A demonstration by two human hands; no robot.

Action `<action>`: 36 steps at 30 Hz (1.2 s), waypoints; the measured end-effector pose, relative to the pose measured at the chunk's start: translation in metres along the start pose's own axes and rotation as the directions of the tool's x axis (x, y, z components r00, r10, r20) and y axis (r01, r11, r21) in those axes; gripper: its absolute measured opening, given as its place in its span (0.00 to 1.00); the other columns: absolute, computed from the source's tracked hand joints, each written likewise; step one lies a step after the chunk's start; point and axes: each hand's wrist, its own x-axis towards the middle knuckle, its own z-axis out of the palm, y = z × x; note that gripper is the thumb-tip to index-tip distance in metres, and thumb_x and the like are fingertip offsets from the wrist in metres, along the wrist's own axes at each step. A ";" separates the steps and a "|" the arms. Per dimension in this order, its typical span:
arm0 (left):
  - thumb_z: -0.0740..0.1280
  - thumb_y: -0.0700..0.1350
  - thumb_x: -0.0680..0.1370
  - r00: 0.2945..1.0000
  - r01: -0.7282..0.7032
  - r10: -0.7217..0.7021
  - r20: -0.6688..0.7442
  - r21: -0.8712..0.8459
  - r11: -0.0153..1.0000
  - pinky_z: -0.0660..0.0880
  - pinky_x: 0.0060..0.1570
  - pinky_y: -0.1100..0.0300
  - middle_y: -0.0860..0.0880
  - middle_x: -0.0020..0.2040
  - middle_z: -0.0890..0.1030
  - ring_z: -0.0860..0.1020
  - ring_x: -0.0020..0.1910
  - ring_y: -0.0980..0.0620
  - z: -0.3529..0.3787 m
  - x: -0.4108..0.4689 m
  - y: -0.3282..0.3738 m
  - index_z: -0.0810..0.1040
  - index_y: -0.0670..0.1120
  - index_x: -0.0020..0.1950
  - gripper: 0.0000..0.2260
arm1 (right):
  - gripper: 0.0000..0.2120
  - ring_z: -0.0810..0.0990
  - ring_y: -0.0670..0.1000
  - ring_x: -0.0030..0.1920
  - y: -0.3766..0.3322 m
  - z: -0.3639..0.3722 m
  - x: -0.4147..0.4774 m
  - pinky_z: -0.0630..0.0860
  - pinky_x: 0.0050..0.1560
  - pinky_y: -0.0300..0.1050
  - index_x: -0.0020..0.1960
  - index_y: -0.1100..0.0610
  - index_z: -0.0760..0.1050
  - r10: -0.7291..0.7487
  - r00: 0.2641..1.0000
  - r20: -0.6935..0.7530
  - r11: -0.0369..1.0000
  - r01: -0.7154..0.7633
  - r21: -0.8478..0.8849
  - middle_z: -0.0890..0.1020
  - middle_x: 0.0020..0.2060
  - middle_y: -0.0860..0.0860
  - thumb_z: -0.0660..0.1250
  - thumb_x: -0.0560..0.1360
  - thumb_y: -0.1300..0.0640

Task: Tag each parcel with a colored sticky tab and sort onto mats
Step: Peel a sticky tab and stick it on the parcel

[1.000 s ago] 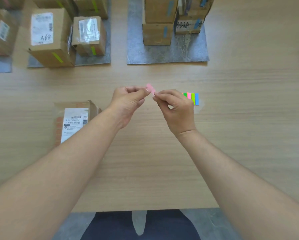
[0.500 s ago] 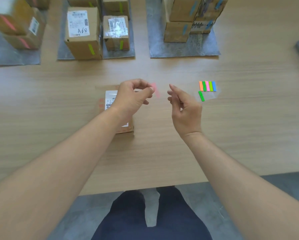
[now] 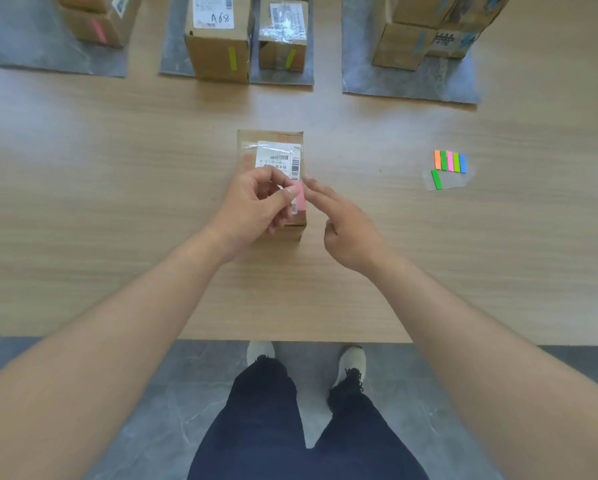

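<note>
Head view: pink tab (image 3: 301,197) in left hand (image 3: 252,206) pinch over parcel (image 3: 273,142); right hand (image 3: 349,230) loose-fingered, empty, beside

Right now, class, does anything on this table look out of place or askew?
One green tab lies apart from the neat row of tabs, slightly tilted on the clear sheet. Nothing else stands out.

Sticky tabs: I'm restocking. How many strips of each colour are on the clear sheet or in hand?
Orange sticky strip: 1
Green sticky strips: 2, one in the row, a lone green strip below
Pink sticky strips: 2, one in the row, a pink tab pinched by the left hand
Lime sticky strip: 1
Blue sticky strip: 1
Total: 7
</note>
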 end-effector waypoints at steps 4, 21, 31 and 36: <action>0.71 0.41 0.78 1.000 -0.009 0.013 -0.021 0.173 0.985 0.72 0.29 0.57 0.44 0.31 0.81 0.76 0.27 0.50 -0.003 -0.019 -0.033 0.82 0.42 0.46 0.03 | 0.46 0.67 0.46 0.75 -0.014 -0.007 0.005 0.77 0.58 0.50 0.78 0.38 0.64 0.049 0.992 0.113 0.973 -0.022 -0.230 0.57 0.79 0.33 0.53 0.69 0.75; 0.68 0.44 0.72 0.921 0.011 0.109 -0.374 0.304 0.952 0.80 0.37 0.50 0.52 0.27 0.81 0.80 0.29 0.48 0.033 -0.030 -0.086 0.84 0.49 0.36 0.06 | 0.37 0.69 0.54 0.73 -0.048 -0.026 0.017 0.74 0.58 0.53 0.81 0.39 0.56 0.148 0.943 0.296 0.795 0.065 -0.604 0.51 0.82 0.38 0.56 0.78 0.66; 0.69 0.41 0.74 0.899 0.087 -0.015 -0.438 0.146 0.985 0.81 0.31 0.46 0.46 0.28 0.82 0.81 0.27 0.42 0.045 -0.033 -0.072 0.83 0.45 0.35 0.08 | 0.35 0.72 0.57 0.70 -0.042 -0.022 0.018 0.74 0.59 0.54 0.81 0.40 0.55 0.162 0.937 0.310 0.776 0.073 -0.627 0.54 0.82 0.42 0.58 0.78 0.63; 0.73 0.42 0.75 0.865 0.141 -0.090 -0.493 0.066 0.988 0.82 0.29 0.45 0.45 0.28 0.82 0.81 0.27 0.43 0.048 -0.033 -0.070 0.83 0.42 0.35 0.08 | 0.29 0.75 0.60 0.66 -0.043 -0.022 0.024 0.72 0.54 0.52 0.81 0.42 0.57 0.137 0.953 0.269 0.765 0.071 -0.640 0.68 0.76 0.51 0.56 0.82 0.57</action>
